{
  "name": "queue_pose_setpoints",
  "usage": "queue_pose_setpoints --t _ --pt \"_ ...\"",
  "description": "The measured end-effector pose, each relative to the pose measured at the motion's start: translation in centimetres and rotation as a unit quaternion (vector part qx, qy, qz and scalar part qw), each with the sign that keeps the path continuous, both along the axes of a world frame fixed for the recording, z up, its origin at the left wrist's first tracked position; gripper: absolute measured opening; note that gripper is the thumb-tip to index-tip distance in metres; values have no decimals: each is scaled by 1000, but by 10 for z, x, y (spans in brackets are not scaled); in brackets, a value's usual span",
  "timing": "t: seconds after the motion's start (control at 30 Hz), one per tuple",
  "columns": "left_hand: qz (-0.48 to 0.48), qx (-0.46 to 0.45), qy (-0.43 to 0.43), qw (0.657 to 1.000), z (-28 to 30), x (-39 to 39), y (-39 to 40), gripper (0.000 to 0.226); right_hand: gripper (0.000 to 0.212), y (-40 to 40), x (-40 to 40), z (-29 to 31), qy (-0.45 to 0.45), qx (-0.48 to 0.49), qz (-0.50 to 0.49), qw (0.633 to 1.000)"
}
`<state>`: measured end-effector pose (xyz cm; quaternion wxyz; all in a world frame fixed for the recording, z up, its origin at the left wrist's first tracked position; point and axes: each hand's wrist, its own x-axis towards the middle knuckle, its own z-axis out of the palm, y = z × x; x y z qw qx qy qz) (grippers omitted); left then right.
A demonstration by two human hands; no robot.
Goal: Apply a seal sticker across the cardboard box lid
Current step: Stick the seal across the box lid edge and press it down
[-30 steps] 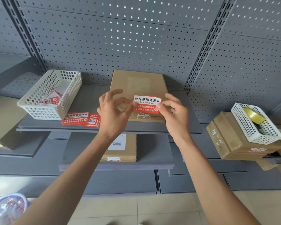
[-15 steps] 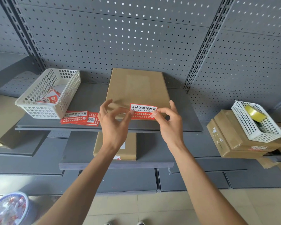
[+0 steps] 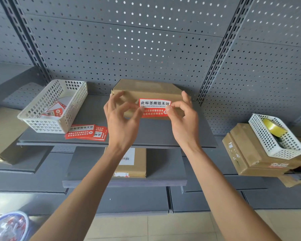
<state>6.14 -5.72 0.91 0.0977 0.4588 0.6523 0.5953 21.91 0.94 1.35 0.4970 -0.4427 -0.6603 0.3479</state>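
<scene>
On a grey shelf (image 3: 195, 134) against a pegboard wall, a cardboard box (image 3: 146, 89) sits at centre. Both hands hold a red and white sticker (image 3: 155, 108) over its near edge: the left hand (image 3: 122, 119) has its grip pinched on the sticker's left end, the right hand (image 3: 182, 117) on the right end. Just left, a white basket (image 3: 54, 110) stands beside loose stickers (image 3: 87, 133).
</scene>
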Motion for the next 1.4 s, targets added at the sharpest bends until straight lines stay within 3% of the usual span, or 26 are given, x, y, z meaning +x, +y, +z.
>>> queue_pose_setpoints --t 0.3,1.4 --pt "30 41 29 998 5 -4 18 15 12 5 -19 9 2 6 -39 999" --pt "117 50 90 988 -6 -6 49 21 12 30 -43 -2 -52 102 -125 986"
